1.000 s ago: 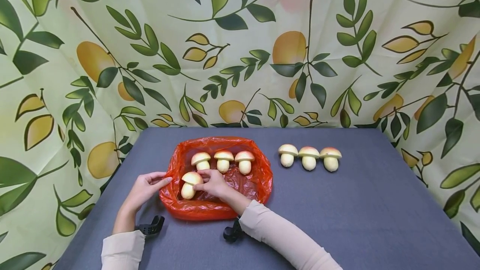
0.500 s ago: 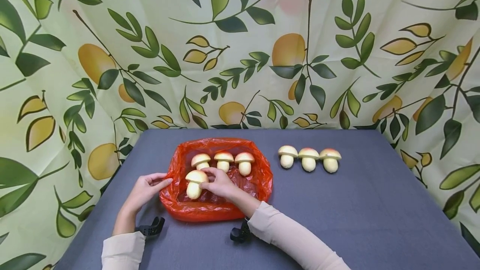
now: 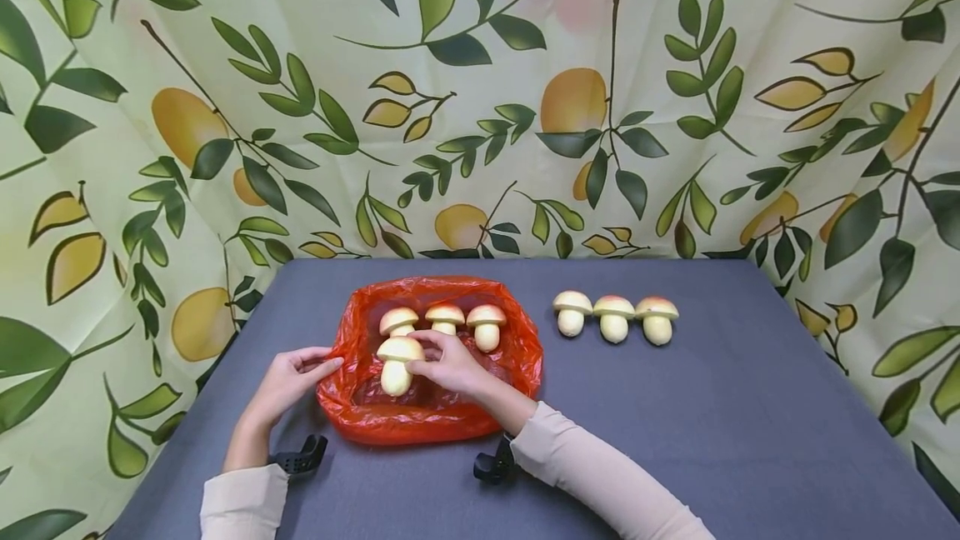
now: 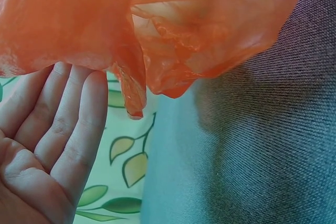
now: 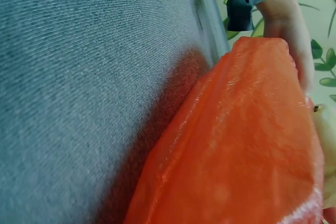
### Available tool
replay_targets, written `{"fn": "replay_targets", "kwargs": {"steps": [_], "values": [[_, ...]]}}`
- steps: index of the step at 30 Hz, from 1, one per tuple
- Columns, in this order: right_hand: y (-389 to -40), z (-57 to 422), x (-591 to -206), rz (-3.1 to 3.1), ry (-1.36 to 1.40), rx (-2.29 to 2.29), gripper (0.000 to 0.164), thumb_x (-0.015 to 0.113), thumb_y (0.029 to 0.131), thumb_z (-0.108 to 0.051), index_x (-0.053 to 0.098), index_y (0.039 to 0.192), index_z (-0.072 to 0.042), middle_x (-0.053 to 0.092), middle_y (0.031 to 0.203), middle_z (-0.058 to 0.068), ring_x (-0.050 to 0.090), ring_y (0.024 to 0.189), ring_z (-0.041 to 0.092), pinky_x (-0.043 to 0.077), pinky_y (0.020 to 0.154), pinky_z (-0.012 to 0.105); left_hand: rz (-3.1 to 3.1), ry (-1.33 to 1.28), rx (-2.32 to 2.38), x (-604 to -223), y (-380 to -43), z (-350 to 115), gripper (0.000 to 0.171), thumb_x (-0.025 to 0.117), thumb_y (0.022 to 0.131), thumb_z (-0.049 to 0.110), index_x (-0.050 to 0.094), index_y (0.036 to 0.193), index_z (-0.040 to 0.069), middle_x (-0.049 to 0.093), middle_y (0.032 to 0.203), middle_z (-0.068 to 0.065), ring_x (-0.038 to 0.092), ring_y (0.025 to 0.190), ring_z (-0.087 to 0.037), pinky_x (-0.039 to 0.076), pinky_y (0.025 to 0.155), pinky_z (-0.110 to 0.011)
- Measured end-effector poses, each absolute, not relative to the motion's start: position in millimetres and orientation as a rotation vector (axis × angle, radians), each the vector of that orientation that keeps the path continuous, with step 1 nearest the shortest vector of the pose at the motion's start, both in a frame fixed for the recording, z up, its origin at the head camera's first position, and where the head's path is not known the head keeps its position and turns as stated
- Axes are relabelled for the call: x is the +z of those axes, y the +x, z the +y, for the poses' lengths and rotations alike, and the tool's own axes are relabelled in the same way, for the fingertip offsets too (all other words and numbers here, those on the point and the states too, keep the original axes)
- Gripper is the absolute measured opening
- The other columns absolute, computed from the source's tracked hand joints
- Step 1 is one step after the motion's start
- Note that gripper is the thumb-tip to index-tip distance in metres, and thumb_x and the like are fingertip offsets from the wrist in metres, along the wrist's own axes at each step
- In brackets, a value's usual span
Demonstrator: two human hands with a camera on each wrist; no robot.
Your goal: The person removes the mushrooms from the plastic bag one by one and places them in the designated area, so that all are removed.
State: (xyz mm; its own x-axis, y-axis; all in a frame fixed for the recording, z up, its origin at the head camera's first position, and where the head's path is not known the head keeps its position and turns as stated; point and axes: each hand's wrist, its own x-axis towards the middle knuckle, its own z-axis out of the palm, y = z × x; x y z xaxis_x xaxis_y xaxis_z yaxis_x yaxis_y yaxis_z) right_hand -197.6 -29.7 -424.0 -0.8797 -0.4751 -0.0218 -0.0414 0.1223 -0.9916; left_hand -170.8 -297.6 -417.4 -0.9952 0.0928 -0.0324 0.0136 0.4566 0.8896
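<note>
In the head view, a red plastic bag (image 3: 420, 432) stands with its mouth folded open. My right hand (image 3: 452, 363) reaches over its front rim and pinches a toy mushroom (image 3: 397, 373) upright in the bag's left part, thumb and fingers at its right side. Three more mushrooms, the rightmost one (image 3: 487, 328) among them, line the bag's far side. My left hand (image 3: 288, 382) holds the bag's left rim, thumb over the edge. The left wrist view shows the left fingers (image 4: 86, 114) straight, with their tips behind the plastic. In the right wrist view, the bag hides most of the right hand.
Three other mushrooms, with one (image 3: 614, 319) in the middle, stand in a row on the grey tabletop (image 3: 675, 423) right of the bag. Behind the table hangs a leaf-patterned cloth (image 3: 495, 215). Black wrist devices (image 3: 300, 457) are near both sleeves.
My right hand has moved slightly right with the mushroom, which went from tilted to upright. The left hand has stayed at the bag's rim.
</note>
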Motion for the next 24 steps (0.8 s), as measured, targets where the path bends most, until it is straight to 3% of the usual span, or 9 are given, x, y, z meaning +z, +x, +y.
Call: {"fn": "replay_targets", "kwargs": {"steps": [4,11,24], "values": [[-196.1,-23.4,-419.3,2.074,-0.499,-1.807,0.05,0.065,0.086,-0.007,0.052,0.134,0.001,0.062,0.126,0.024,0.064,0.115,0.028,0.052,0.084,0.023,2.61,0.098,1.595,-417.4,-170.9,-297.7,0.04,0.065,0.091,0.017,0.061,0.119,-0.011,0.074,0.088,0.01,0.065,0.068,0.003,0.055,0.067,-0.018],[-194.1,-10.3,-409.3,2.042,-0.508,-1.819,0.051,0.065,0.086,-0.006,0.051,0.135,0.002,0.063,0.124,0.026,0.064,0.105,0.017,0.049,0.075,0.017,2.607,0.103,1.58,-418.1,-170.2,-298.9,0.041,0.065,0.092,0.018,0.06,0.119,-0.012,0.07,0.081,0.022,0.065,0.066,0.002,0.055,0.067,-0.018],[-189.1,8.0,-403.5,2.041,-0.575,-1.798,0.051,0.063,0.087,-0.006,0.049,0.136,0.004,0.057,0.131,0.026,0.062,0.116,0.027,0.053,0.086,0.023,2.6,0.081,1.57,-417.9,-169.9,-299.8,0.043,0.065,0.092,0.021,0.06,0.12,-0.011,0.071,0.081,0.02,0.065,0.065,-0.001,0.055,0.067,-0.019]]}}
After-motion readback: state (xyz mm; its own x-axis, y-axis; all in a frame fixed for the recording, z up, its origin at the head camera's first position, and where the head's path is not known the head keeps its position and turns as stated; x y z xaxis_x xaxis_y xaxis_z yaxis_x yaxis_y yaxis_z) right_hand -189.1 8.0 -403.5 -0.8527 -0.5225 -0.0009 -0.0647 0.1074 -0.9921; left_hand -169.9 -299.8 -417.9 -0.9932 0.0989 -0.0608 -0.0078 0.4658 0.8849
